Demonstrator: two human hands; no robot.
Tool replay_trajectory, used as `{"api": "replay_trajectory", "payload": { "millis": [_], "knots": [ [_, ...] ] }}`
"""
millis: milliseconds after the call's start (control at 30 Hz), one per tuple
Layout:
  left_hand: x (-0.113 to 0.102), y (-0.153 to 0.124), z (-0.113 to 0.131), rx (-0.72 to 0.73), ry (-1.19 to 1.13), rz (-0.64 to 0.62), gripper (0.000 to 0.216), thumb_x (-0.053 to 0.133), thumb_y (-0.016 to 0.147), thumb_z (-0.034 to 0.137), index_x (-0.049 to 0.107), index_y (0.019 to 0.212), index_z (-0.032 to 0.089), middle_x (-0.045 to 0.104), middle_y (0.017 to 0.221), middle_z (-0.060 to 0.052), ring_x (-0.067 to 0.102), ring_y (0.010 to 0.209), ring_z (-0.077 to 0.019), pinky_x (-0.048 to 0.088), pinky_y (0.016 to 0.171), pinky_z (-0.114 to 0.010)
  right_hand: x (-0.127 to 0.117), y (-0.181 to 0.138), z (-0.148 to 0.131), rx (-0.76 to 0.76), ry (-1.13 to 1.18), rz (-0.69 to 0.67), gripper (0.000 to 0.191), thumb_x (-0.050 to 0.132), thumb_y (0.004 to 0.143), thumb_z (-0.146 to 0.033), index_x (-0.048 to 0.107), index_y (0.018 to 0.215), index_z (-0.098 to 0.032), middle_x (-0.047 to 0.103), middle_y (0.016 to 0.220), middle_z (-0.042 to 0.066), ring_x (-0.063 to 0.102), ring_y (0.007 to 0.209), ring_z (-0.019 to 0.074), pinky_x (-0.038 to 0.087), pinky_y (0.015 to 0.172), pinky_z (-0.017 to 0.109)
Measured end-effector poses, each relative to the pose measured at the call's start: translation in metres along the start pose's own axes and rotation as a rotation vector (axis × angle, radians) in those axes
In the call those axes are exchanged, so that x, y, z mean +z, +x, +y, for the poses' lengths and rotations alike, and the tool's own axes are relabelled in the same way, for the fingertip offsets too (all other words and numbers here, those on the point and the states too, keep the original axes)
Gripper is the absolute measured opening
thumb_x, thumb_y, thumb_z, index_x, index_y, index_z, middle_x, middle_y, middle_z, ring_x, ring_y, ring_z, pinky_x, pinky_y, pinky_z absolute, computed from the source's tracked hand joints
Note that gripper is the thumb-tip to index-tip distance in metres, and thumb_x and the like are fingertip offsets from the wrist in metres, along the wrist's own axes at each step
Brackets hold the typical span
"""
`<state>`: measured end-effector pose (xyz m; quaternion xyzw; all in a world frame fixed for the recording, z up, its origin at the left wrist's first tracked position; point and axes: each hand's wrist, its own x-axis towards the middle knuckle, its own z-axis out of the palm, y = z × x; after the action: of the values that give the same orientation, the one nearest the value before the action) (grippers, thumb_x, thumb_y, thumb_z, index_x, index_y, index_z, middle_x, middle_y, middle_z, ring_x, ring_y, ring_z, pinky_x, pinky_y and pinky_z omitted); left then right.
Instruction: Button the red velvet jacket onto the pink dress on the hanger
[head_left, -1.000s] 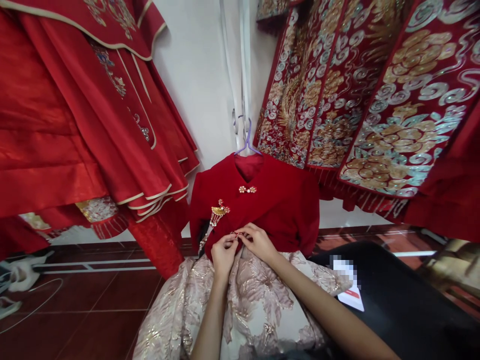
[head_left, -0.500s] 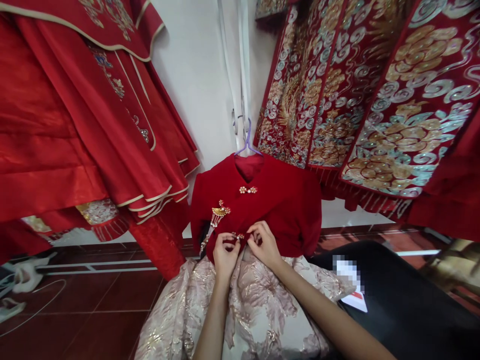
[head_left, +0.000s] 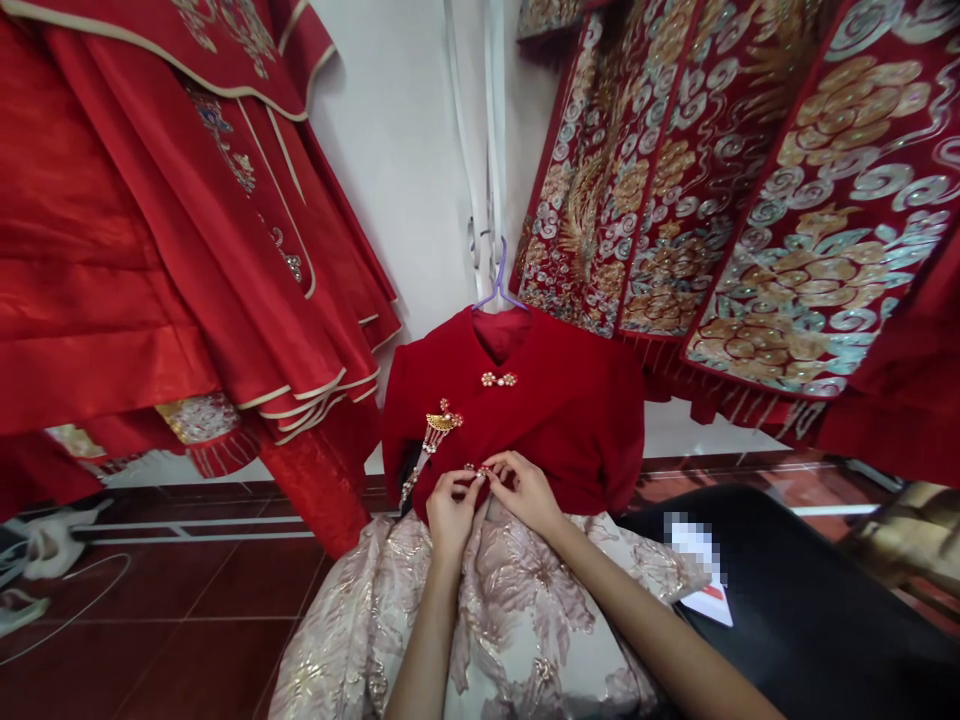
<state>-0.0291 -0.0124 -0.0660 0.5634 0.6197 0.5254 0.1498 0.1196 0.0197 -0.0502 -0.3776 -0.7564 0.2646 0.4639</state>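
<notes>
A red velvet jacket hangs on a purple hanger against the white wall, above a pale pink brocade skirt. It carries a pearl clasp at the collar and a gold tasselled brooch on its left side. At the jacket's lower front edge, both hands pinch a small pearl fastening. My left hand grips it from the left with curled fingers. My right hand pinches it from the right.
Red satin robes hang at the left, and red garments with gold and silver embroidery at the right. A black surface with a white card lies at the lower right. White slippers and a cable rest on the red tiled floor.
Half a second ago my hands were slightly apart with the fastening between them; they have closed together on it again. The jacket and skirt have not moved.
</notes>
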Motion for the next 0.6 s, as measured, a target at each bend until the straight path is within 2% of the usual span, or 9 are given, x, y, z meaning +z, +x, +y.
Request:
{"api": "replay_trajectory", "payload": {
  "millis": [167, 300, 433, 600],
  "knots": [
    [0.0013, -0.0008, -0.0014, 0.018, -0.041, -0.01, 0.024, 0.064, 0.077, 0.042, 0.063, 0.078, 0.019, 0.069, 0.081, -0.003, 0.065, 0.066, -0.0134, 0.05, 0.062, -0.023, 0.0011, -0.0004, 0.0017, 0.01, -0.019, 0.016, 0.024, 0.06, 0.079, -0.019, 0.064, 0.103, -0.021, 0.061, 0.09, 0.003, 0.06, 0.076, 0.0142, 0.047, 0.068, 0.025],
    [0.0026, 0.0, -0.003, -0.022, -0.084, -0.012, 0.023, 0.063, 0.078, 0.04, 0.063, 0.088, 0.019, 0.07, 0.086, -0.003, 0.065, 0.066, -0.0133, 0.05, 0.06, -0.023, 0.0017, -0.0003, 0.0024, 0.001, -0.027, 0.026, 0.019, 0.059, 0.079, -0.016, 0.065, 0.096, -0.02, 0.061, 0.091, 0.003, 0.06, 0.076, 0.0141, 0.047, 0.069, 0.026],
    [0.0035, 0.0007, -0.0071, -0.017, -0.092, -0.047, 0.024, 0.063, 0.078, 0.036, 0.066, 0.095, 0.019, 0.072, 0.094, -0.006, 0.066, 0.069, -0.0144, 0.052, 0.063, -0.025, 0.001, 0.0, 0.003, -0.01, -0.014, 0.019, 0.02, 0.058, 0.079, -0.014, 0.065, 0.097, -0.021, 0.063, 0.09, 0.003, 0.061, 0.077, 0.0143, 0.048, 0.069, 0.026],
    [0.0042, 0.0, -0.0091, -0.064, -0.139, -0.031, 0.025, 0.065, 0.077, 0.04, 0.067, 0.09, 0.019, 0.072, 0.088, -0.005, 0.067, 0.072, -0.0157, 0.053, 0.067, -0.026, 0.0008, 0.0005, 0.0042, -0.007, 0.014, 0.014, 0.021, 0.056, 0.08, -0.012, 0.066, 0.096, -0.02, 0.064, 0.09, 0.003, 0.062, 0.078, 0.0145, 0.048, 0.067, 0.025]
  ]
}}
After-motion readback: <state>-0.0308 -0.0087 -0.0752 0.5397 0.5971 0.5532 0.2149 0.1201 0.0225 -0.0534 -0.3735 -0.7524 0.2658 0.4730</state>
